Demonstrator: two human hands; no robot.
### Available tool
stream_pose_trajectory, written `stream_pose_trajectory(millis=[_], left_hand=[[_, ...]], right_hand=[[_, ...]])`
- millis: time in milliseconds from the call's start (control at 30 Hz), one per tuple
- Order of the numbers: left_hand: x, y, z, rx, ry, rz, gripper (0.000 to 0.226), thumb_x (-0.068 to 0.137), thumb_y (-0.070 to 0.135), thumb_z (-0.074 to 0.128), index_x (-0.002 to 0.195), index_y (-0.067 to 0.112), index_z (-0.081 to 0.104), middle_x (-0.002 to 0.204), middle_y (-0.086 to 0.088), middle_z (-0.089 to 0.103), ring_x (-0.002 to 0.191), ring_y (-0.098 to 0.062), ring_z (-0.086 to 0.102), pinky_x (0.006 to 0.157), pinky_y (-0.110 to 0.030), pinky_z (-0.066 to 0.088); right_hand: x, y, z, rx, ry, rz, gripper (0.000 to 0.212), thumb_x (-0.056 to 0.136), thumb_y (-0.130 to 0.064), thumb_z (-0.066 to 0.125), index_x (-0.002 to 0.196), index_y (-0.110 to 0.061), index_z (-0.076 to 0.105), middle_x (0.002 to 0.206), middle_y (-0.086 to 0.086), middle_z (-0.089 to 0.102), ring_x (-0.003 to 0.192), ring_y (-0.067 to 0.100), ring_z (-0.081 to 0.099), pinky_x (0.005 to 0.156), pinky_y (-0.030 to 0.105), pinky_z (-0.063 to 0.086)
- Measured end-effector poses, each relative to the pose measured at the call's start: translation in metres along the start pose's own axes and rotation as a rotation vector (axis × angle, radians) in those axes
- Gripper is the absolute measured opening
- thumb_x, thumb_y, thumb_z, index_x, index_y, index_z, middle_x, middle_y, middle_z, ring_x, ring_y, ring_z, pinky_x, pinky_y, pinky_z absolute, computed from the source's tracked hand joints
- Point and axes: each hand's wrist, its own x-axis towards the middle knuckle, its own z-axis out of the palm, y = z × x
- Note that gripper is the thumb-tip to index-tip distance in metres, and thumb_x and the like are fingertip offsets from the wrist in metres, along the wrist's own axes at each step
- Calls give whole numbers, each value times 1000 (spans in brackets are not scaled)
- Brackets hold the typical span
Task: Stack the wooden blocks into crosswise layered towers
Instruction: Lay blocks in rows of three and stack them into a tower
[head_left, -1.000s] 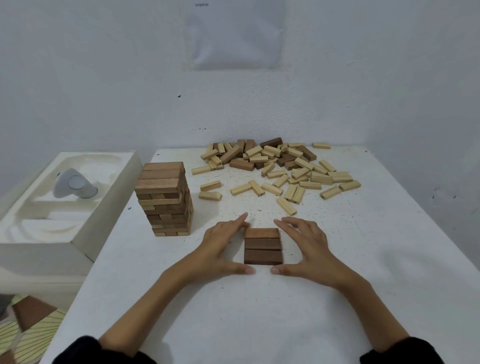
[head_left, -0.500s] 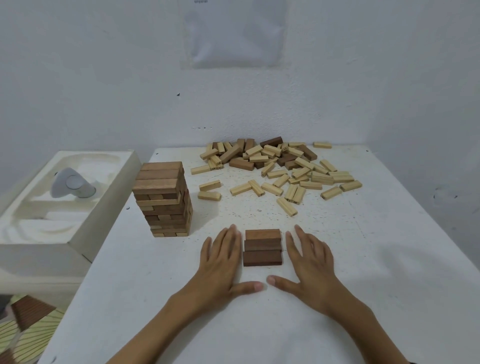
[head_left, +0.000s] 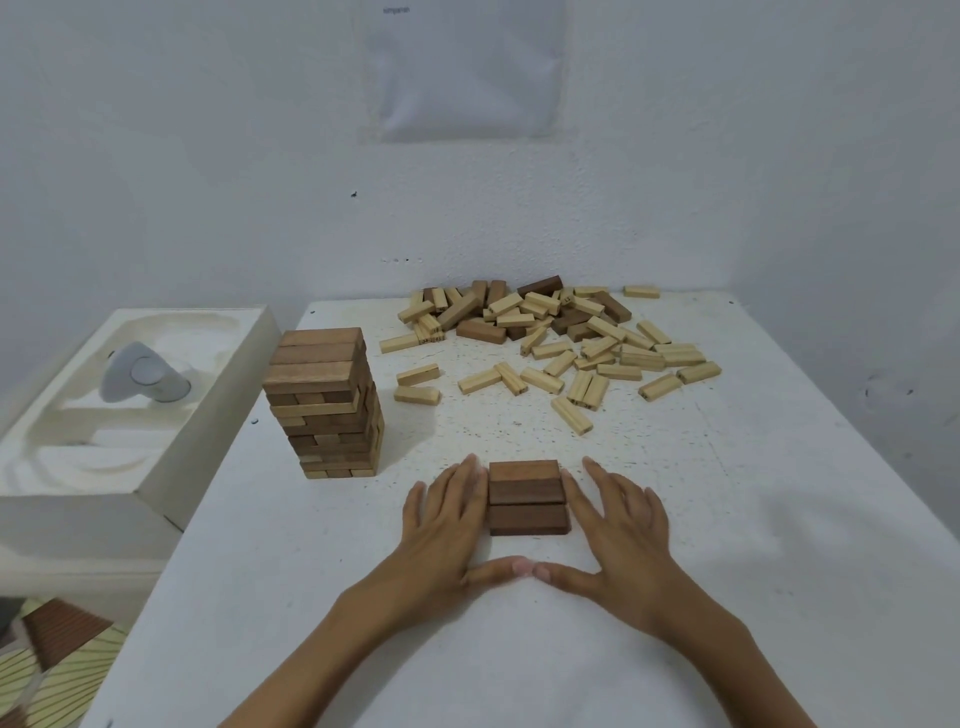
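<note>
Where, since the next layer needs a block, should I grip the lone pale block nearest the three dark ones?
Pinch the pale block across its two long sides at mid-length, coming from above with the right hand. It lies flat and angled on the table, and both long sides look clear.

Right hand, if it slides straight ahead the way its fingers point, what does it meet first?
Probably the nearest loose pale block, lying beyond the fingertips of the right hand with bare table between. The row of three dark blocks sits beside its fingers, not ahead.
</note>
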Motion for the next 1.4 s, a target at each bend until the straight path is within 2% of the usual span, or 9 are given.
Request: stream_pose_trajectory(millis=[133, 233, 300, 467, 600, 967, 1067, 1167, 1400], left_hand=[[4, -11, -11, -111, 60, 17, 115, 61, 91, 25, 148, 26, -15, 155, 13, -18, 137, 0, -18, 114, -31, -5], [10, -11, -20, -260, 112, 101, 107, 73, 64, 65, 147, 33, -6, 149, 21, -1, 132, 9, -7, 113, -25, 6], [14, -10, -22, -329, 144, 125, 104, 73, 50, 74, 147, 37, 1, 144, 24, 8, 134, 6, 0, 112, -24, 10], [19, -16, -15, -335, 204, 165, 78, 69, 59, 69, 136, 45, 31, 130, 27, 34, 123, 7, 25, 106, -27, 27], [24, -21, -14, -382, 240, 172, 71, 65, 64, 67, 129, 39, 47, 124, 24, 45, 119, -1, 39, 101, -25, 34], [26, -22, -11, -390, 268, 184, 66, 66, 56, 71, 126, 39, 49, 119, 23, 46, 115, 1, 40, 93, -9, 31], [23, -19, -10, -364, 276, 163, 65, 70, 46, 76, 128, 34, 48, 119, 24, 43, 114, 4, 37, 92, -9, 30], [22, -18, -10, -350, 289, 149, 67, 70, 45, 78, 128, 33, 47, 119, 20, 43, 113, 5, 37, 91, -10, 31], [15, -20, -16, -379, 248, 119, 77, 59, 63, 76, 125, 35, 47, 110, 20, 48, 100, 4, 47, 84, -14, 40]], right_hand=[[8, 14, -12, 96, 75, 14, 137, 25, -100, -9, 147, -38, 0, 153, -12, 7, 139, 13, 3, 114, 37, 2], [15, 18, -21, 269, 103, -68, 108, 54, -88, 49, 145, -40, 14, 148, -14, 20, 135, 9, 11, 110, 30, 10], [20, 18, -23, 363, 113, -140, 96, 62, -70, 67, 141, -43, 19, 144, -17, 26, 133, 7, 14, 109, 31, 12], [31, 17, -14, 361, 145, -249, 89, 53, -80, 49, 133, -45, 33, 125, -26, 36, 123, 3, 28, 105, 28, 19], [34, 21, -12, 372, 189, -267, 84, 54, -79, 50, 129, -42, 42, 120, -28, 39, 117, 0, 31, 99, 25, 19], [37, 24, -10, 373, 198, -287, 74, 56, -79, 51, 124, -52, 34, 119, -37, 34, 117, -2, 28, 97, 24, 18], [40, 25, -12, 398, 202, -289, 79, 56, -77, 56, 127, -49, 38, 122, -31, 38, 118, 0, 27, 99, 27, 21], [46, 27, -15, 427, 213, -285, 81, 58, -61, 77, 130, -40, 47, 121, -20, 42, 115, 3, 29, 101, 31, 27], [51, 28, -21, 468, 228, -255, 78, 60, -38, 85, 129, -35, 49, 117, -12, 44, 111, 6, 33, 94, 22, 30]])
